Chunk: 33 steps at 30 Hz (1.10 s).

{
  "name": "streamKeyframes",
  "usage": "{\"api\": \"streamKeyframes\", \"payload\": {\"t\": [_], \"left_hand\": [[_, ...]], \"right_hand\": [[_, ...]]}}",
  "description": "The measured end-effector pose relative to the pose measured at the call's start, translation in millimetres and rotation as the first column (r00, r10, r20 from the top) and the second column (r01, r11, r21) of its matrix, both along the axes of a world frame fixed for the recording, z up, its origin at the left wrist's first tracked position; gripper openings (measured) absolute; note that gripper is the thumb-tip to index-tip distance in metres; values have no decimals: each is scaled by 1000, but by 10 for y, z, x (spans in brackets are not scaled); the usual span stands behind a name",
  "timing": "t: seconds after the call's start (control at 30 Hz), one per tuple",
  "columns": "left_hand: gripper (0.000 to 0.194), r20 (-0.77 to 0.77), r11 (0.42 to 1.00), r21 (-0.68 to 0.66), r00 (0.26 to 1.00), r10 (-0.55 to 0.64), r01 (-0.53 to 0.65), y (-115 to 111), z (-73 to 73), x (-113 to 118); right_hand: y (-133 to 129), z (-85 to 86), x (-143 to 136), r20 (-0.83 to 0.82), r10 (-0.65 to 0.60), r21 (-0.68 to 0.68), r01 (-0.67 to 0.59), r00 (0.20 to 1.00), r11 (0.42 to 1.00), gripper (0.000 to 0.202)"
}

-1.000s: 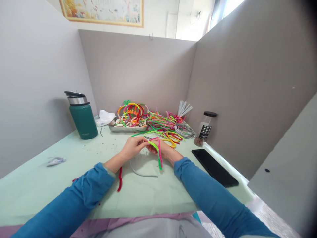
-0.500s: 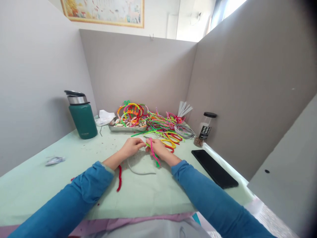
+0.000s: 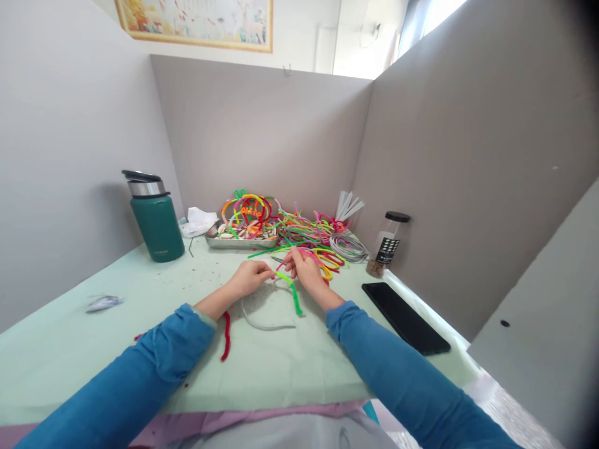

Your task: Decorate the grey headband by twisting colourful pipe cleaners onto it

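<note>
My left hand (image 3: 253,276) pinches a grey headband (image 3: 266,327), with its free arm curving down to the right below the fingers. A yellow-green pipe cleaner (image 3: 294,294), darker green toward its lower end, hangs from the pinch point. My right hand (image 3: 302,268) is closed on a pink pipe cleaner (image 3: 281,265) whose end runs toward the left fingertips. Most of the pink strand is hidden behind the right hand. Left of the headband, a short red pipe cleaner (image 3: 226,337) lies on the green tablecloth (image 3: 281,374).
Behind my hands stand a metal tray (image 3: 241,243) with decorated headbands and a heap of pipe cleaners (image 3: 309,227). Grey headbands (image 3: 349,247) lie beside it. A green bottle (image 3: 158,224) is left; a jar (image 3: 386,243) and black phone (image 3: 405,318) are right. Partitions enclose the table.
My right hand has lifted slightly and turned, carrying the pink pipe cleaner up and away. The green pipe cleaner now shows fully below the fingers. My left hand stays almost in place.
</note>
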State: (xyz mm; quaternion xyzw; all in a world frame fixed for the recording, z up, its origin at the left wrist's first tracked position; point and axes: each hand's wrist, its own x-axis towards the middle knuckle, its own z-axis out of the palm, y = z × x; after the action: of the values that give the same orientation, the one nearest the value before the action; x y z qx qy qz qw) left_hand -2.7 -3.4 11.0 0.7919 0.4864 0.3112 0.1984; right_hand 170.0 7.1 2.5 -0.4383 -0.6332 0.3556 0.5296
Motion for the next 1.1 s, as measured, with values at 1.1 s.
{"api": "streamKeyframes", "payload": {"t": [1.1], "left_hand": [[35, 61, 991, -55, 991, 121, -118, 81, -40, -61]], "right_hand": [[-374, -27, -260, 745, -101, 320, -220, 659, 922, 15]]}}
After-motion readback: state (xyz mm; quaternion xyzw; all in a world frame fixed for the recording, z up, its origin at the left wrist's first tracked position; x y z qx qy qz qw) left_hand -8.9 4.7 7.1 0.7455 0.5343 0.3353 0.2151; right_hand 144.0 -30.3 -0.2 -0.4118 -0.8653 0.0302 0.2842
